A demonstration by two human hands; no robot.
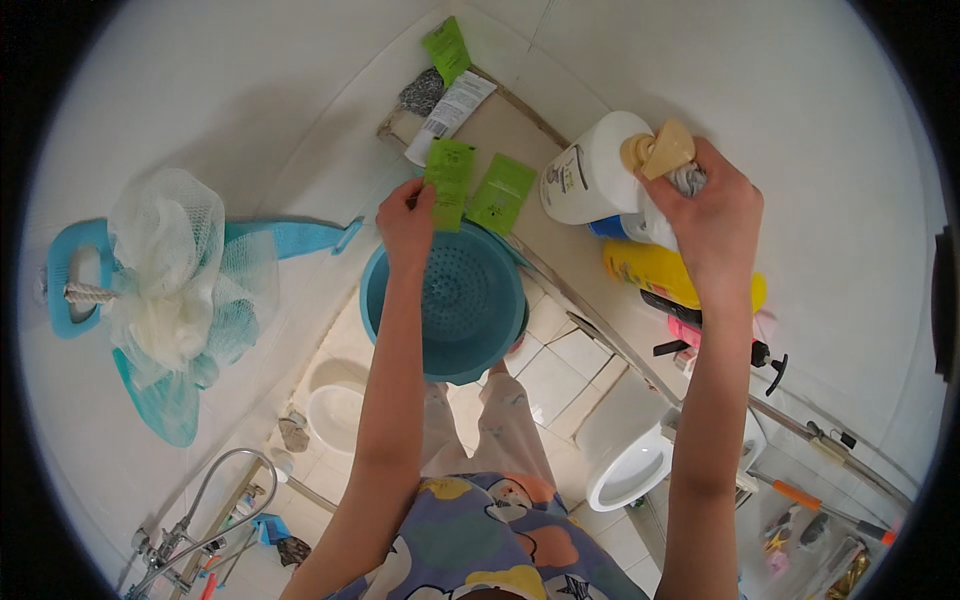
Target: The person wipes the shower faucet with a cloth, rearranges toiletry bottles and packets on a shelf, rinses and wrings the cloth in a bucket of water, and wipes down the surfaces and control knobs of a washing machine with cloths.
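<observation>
My left hand [406, 222] pinches the edge of a green packet [449, 180] above the near end of the shelf. A second green packet [502, 193] lies just right of it. Below them is a blue-green plastic basin [470, 300] with a dotted bottom. On the right, my right hand [715, 205] has its fingers closed round a crumpled grey-white thing [688, 180], whose kind I cannot make out. Its fingertips are beside the beige pump head [668, 150] of a big white bottle [590, 170]; whether they touch it I cannot tell.
On the shelf [535, 215] are a white tube [455, 112], a metal scourer [423, 92], another green packet [447, 48] and a yellow bottle [650, 272]. A mesh bath puff [170, 270] hangs at left. A toilet [630, 470] and a shower hose [240, 455] are below.
</observation>
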